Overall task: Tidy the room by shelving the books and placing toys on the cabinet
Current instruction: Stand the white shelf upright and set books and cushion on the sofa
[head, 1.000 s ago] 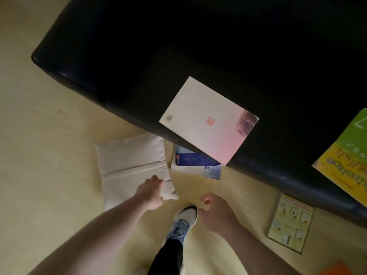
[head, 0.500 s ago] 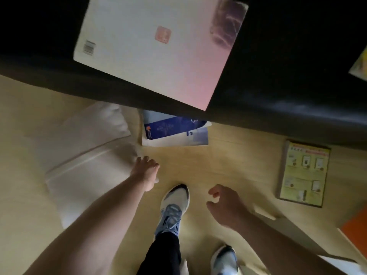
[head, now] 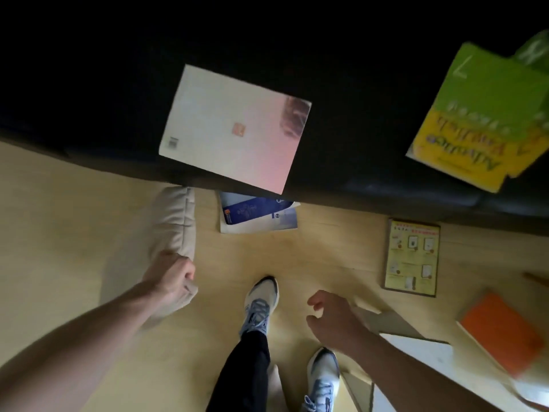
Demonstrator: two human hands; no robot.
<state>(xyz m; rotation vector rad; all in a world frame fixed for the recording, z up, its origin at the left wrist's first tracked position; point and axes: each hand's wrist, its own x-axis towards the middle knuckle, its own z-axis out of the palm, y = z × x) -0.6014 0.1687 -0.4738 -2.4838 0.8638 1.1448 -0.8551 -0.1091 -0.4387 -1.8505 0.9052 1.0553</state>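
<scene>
My left hand [head: 172,278] grips the near corner of a beige cushion [head: 166,230], which is lifted on edge off the wooden floor. My right hand [head: 332,316] hovers above the floor with loosely curled fingers, holding nothing. A white-to-pink book [head: 234,129] lies on the black sofa [head: 356,84], overhanging its front edge. A green and yellow book [head: 475,120] lies on the sofa at the right. A blue and white book [head: 255,215] lies on the floor, partly under the sofa. A yellow booklet [head: 411,257] and an orange book [head: 502,331] lie on the floor at the right.
My two feet in white and blue shoes [head: 261,304] stand on the floor between my hands. A pale board or box edge [head: 416,358] sits low at the right, under my right forearm. The sofa front runs across the frame ahead of me.
My left hand has closed round the cushion's corner and raised the cushion from flat onto its edge. The view has tilted up, bringing the green and yellow book back into sight.
</scene>
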